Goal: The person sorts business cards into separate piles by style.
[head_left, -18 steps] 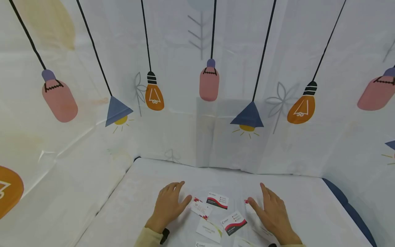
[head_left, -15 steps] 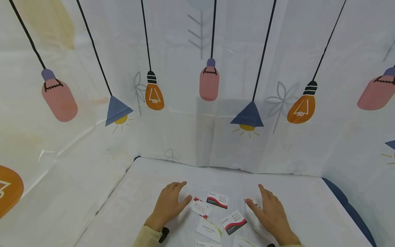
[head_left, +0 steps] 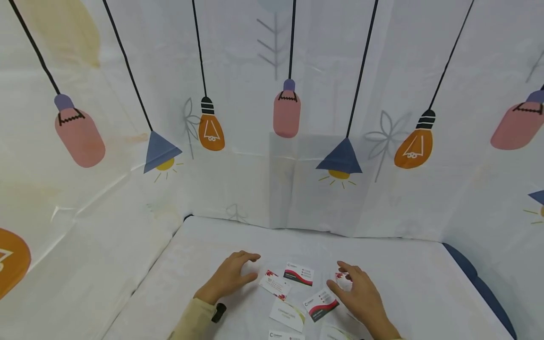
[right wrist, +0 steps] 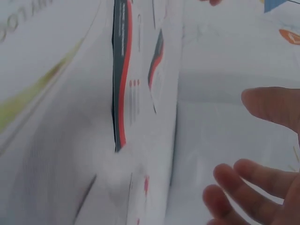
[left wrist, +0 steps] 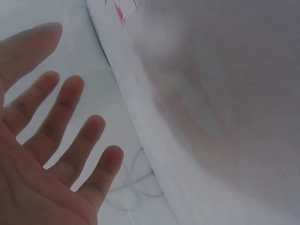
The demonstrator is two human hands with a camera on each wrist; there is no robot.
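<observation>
We are working over a white-covered table, with a curtain of printed lamps hanging behind it. Our left hand is hovering with fingers spread, gripping nothing, just beside a red-flowered card. Our right hand is hanging with fingers loosely bent and apart over scattered business cards, nearest another small red-flowered card.

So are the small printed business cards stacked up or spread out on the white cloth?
Spread out: the business cards lie scattered singly between both hands.
</observation>
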